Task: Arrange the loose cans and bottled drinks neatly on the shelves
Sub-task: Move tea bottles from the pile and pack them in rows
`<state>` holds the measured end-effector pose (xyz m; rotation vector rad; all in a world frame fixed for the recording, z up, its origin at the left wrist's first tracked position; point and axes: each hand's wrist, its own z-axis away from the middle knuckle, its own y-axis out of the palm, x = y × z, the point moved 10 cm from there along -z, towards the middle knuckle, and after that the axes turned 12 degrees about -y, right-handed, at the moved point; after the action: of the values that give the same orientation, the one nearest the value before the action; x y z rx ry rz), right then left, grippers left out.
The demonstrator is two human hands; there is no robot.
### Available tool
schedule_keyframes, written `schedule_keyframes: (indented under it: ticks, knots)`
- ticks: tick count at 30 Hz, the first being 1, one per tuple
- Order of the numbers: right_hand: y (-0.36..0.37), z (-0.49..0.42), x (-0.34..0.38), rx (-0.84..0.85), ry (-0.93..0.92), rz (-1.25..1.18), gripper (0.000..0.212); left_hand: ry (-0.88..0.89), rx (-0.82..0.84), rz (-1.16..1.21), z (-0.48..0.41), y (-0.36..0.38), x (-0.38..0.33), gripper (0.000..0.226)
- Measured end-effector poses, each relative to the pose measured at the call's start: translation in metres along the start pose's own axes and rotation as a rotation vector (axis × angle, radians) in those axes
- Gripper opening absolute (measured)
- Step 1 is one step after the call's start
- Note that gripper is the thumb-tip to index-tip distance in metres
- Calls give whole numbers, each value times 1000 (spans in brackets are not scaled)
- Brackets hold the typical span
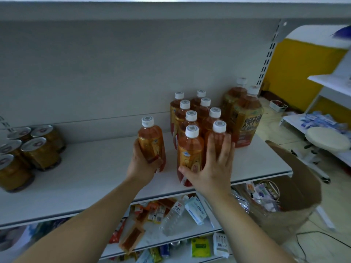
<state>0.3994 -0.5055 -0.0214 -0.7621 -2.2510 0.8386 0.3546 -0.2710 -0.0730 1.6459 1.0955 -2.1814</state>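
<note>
On the white shelf stand two rows of small amber tea bottles with white caps. My left hand grips one more tea bottle, upright on the shelf just left of the rows. My right hand lies with straight fingers against the two front bottles of the rows. Two larger tea bottles stand to the right of the rows. Several gold cans are grouped at the shelf's left end.
The shelf below holds a lying clear water bottle, a white box and mixed snack packets. A brown cardboard bin with packets stands at the right. A round stool and another rack stand further right.
</note>
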Motion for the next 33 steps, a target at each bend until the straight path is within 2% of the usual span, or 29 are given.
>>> schedule_keyframes:
  ticks: [3, 8, 18, 26, 33]
  knots:
    - [0, 0, 2, -48, -34, 7, 108, -3, -7, 3, -8, 3, -2, 86]
    - [-5, 6, -3, -140, -31, -46, 116, 13, -26, 28, -22, 9, -12, 81]
    - [-1, 5, -6, -202, -55, -48, 115, 6, -69, 5, -60, 27, -29, 78]
    - [2, 4, -5, -266, -103, -58, 115, -21, 4, -46, -80, 40, -21, 79]
    - [2, 5, -3, -290, -147, -35, 111, -53, 10, -72, -97, 50, -17, 62]
